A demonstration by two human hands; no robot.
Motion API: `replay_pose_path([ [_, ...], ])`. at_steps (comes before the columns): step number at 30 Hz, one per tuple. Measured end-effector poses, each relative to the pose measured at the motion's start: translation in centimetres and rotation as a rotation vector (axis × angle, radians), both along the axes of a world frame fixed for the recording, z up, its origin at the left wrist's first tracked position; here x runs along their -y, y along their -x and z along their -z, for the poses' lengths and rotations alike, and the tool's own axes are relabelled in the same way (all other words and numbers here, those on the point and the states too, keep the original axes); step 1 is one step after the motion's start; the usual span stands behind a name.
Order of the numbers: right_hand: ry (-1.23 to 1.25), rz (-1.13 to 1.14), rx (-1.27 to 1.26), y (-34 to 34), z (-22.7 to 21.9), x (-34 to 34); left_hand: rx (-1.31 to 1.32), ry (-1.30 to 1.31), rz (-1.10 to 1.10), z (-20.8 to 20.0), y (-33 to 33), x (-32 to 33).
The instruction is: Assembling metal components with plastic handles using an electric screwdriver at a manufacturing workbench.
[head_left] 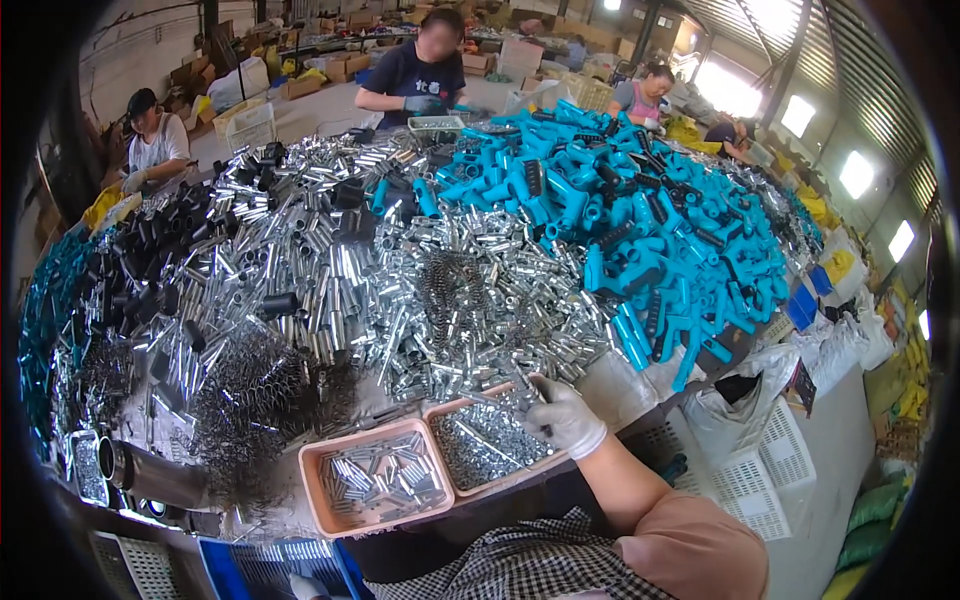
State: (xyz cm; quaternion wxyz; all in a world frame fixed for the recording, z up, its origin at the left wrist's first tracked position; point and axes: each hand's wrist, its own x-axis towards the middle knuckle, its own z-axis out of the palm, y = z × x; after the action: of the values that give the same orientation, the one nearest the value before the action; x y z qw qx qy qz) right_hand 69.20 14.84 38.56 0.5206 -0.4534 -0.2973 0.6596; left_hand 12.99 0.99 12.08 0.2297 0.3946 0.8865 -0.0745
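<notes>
My right hand [566, 420], in a white glove, is at the right side of a pink tray [440, 432] filled with small silvery metal pieces. Its fingers are curled together at the tray's edge, and what they hold is too small to make out. Low in the picture, my left hand [306, 588] shows only in part, gloved, over a blue crate [352, 570]; its fingers cannot be made out. Another pink tray [308, 470] with short metal pins [385, 470] stands directly left of the first. A heap of shiny metal tubes and fittings [480, 300] rises just beyond both trays.
Teal plastic gun-shaped bodies [640, 230] are heaped at the right. Dark springs [255, 390] lie left of the trays, near a metal cylinder [160, 475]. White crates [765, 470] stand at my right. Several co-workers, one in a dark shirt [415, 80], sit around the pile.
</notes>
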Motion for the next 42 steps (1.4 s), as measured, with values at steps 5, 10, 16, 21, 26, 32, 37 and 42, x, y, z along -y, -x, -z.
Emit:
replay_pose_path([
  [5, -0.046, -0.045, -0.03, 0.4, -0.4, 0.2, 0.414, -0.96, -0.506, 8.6, 6.7, 5.0],
  [10, -0.065, 0.023, 0.138, 0.4, -2.7, 2.9, 0.103, -0.933, -0.242, -0.5, 3.2, 3.0],
  [16, 0.01, -0.136, 0.034, 1.0, -4.5, 7.6, 0.62, -1.312, -0.188, -24.1, -13.5, 0.8],
  [21, 0.067, -0.294, 0.002, 1.8, -4.3, 11.5, 0.503, -1.451, 0.693, -31.2, -26.1, -1.1],
  [26, 0.022, -0.363, 0.174, 1.5, -4.2, 14.2, 0.671, -1.316, 0.962, -32.2, -32.8, -0.6],
  [32, -0.042, -0.304, 0.219, 0.6, -3.2, 16.8, 0.625, -1.269, 1.005, -31.5, -34.6, 1.2],
  [37, -0.118, -0.295, 0.309, 0.0, -3.8, 16.9, 0.545, -1.284, 1.01, -32.3, -34.8, 1.5],
  [42, -0.12, -0.264, 0.203, 0.0, -3.1, 16.6, 0.549, -1.275, 1.006, -31.7, -35.2, 1.0],
])
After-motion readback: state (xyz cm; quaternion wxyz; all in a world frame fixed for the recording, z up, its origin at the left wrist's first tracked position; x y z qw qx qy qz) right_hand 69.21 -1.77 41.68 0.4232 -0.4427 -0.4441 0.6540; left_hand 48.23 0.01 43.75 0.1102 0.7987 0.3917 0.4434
